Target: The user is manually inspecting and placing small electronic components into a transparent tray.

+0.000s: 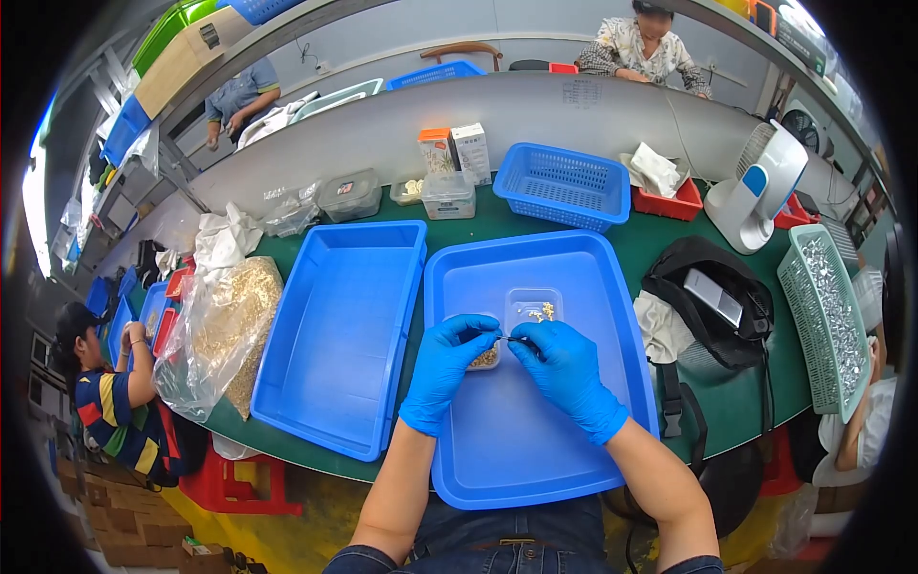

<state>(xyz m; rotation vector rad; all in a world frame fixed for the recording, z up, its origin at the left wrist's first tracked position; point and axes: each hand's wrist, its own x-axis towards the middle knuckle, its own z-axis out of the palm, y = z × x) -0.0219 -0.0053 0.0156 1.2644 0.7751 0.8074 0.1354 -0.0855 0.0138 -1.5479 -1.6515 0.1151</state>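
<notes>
My left hand [443, 373] and my right hand [566, 371], both in blue gloves, meet above a blue tray [535, 459]. Their fingertips pinch a small, thin, dark part [506, 338] between them; it is too small to name. Beyond the hands, a clear square tub [533, 295] stands in the tray with a few small gold-coloured pieces [547, 312] in it. A second small tub, partly hidden by my left hand, holds more small brownish-gold pieces [486, 360].
Left of the tray lie an empty-looking blue tray [335, 335] and a clear bag of gold-coloured small parts [251, 316]. Behind stand a blue basket [564, 187] and lidded boxes [351, 194]. A black bag [684, 277], a white fan [760, 187] and a green basket of silvery parts [824, 316] are at right. Other people sit around.
</notes>
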